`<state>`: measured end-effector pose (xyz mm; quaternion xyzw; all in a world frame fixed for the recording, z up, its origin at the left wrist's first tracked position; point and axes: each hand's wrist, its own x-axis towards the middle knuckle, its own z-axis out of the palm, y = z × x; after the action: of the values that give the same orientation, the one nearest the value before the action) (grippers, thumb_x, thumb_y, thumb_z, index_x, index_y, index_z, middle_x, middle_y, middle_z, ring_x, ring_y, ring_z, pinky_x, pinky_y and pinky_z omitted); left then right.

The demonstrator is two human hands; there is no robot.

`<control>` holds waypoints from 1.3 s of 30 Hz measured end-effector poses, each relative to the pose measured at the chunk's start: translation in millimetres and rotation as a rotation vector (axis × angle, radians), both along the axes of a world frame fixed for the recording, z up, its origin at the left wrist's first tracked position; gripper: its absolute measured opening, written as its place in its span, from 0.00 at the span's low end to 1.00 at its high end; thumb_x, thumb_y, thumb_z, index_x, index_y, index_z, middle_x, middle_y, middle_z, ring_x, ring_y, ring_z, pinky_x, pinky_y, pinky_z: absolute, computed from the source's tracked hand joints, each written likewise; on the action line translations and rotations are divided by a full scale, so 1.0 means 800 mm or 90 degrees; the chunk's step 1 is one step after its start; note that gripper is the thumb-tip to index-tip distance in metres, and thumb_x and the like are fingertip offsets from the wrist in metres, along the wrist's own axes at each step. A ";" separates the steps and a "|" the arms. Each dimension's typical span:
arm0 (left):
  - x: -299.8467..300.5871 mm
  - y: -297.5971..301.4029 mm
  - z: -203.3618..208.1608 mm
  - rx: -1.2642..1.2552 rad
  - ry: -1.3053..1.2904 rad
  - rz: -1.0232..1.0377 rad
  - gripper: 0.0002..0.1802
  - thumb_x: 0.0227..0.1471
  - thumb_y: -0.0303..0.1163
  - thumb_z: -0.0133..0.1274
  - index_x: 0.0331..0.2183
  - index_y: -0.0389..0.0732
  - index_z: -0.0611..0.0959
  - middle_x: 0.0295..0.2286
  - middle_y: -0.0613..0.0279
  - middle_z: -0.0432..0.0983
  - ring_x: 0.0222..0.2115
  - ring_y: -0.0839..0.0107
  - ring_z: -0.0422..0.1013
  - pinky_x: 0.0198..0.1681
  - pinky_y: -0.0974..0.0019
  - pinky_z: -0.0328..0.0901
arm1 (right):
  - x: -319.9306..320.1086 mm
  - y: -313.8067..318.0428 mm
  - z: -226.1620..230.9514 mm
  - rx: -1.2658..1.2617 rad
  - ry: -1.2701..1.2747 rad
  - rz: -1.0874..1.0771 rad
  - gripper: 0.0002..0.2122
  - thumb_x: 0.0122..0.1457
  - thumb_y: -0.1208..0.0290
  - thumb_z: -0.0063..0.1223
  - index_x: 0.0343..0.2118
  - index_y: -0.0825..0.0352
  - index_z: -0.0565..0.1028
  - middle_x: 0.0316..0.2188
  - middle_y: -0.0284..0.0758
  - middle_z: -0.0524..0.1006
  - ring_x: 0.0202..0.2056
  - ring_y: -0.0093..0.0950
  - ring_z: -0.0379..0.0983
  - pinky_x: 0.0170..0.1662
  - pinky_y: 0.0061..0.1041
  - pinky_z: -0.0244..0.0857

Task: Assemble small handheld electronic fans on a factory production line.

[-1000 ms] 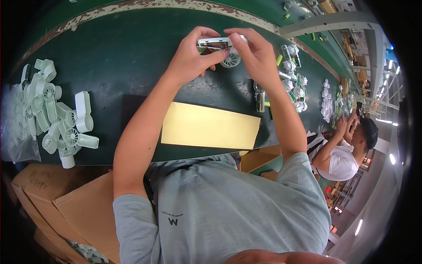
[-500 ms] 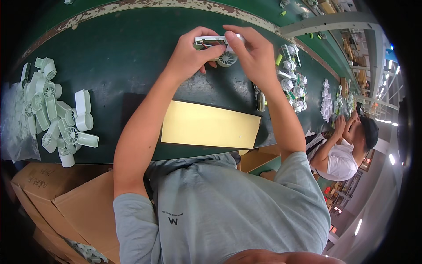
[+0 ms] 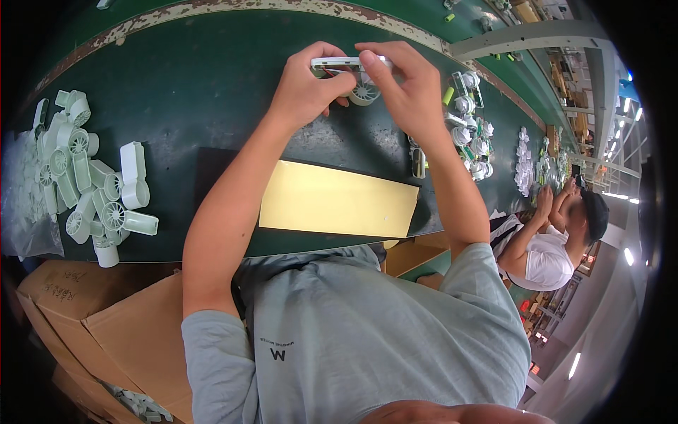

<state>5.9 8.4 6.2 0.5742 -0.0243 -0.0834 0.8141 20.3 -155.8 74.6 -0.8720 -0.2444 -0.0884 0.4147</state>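
Holding a small white housing [image 3: 337,61] between them, two bare hands meet over a dark green worktable [image 3: 198,92]. The housing's long axis runs from one hand to the other, roughly level. Neither hand is plainly nearer: both touch it. The left hand [image 3: 300,88] is half closed around the left end, fingers curled over the far side, thumb laid along the near side. The right hand [image 3: 413,88] is partly closed on the right end, its thumb pressed against the near side; the fingertips behind are hidden.

The housing has a smooth, slim white rim along its top and a shadowed opening under it, whose contents are too small to make out. A round, pale spoked end [image 3: 364,95] hangs below, between the two thumbs.

Left of the left hand, well apart, lies a heap of pale green housings [image 3: 83,169]. Right of the right hand are white and green assemblies [image 3: 466,106]. Bodyward of both hands lies a yellow sheet [image 3: 339,201].
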 end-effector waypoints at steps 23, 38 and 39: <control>-0.005 -0.012 0.000 0.105 -0.046 0.001 0.22 0.48 0.30 0.66 0.43 0.37 0.75 0.31 0.60 0.80 0.29 0.75 0.76 0.23 0.74 0.71 | 0.004 -0.011 -0.035 0.163 -0.016 -0.016 0.11 0.57 0.67 0.64 0.38 0.70 0.81 0.30 0.34 0.81 0.31 0.17 0.75 0.34 0.18 0.69; -0.009 -0.021 -0.004 0.275 -0.204 0.111 0.19 0.44 0.37 0.61 0.35 0.33 0.78 0.31 0.45 0.79 0.34 0.52 0.78 0.38 0.59 0.71 | 0.004 0.006 -0.005 0.069 0.118 -0.126 0.15 0.56 0.59 0.64 0.31 0.69 0.83 0.19 0.33 0.80 0.22 0.16 0.74 0.26 0.16 0.66; -0.009 -0.020 -0.005 0.276 -0.203 0.112 0.19 0.44 0.37 0.61 0.35 0.33 0.78 0.31 0.45 0.79 0.34 0.52 0.78 0.38 0.59 0.71 | 0.000 0.009 -0.002 0.054 0.111 -0.127 0.15 0.56 0.59 0.64 0.31 0.70 0.83 0.20 0.33 0.80 0.22 0.16 0.74 0.27 0.17 0.66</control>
<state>-0.9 -7.6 2.1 0.7405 -0.0842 0.0757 0.6625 20.7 -149.0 73.3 -0.8781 -0.1152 -0.0633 0.4600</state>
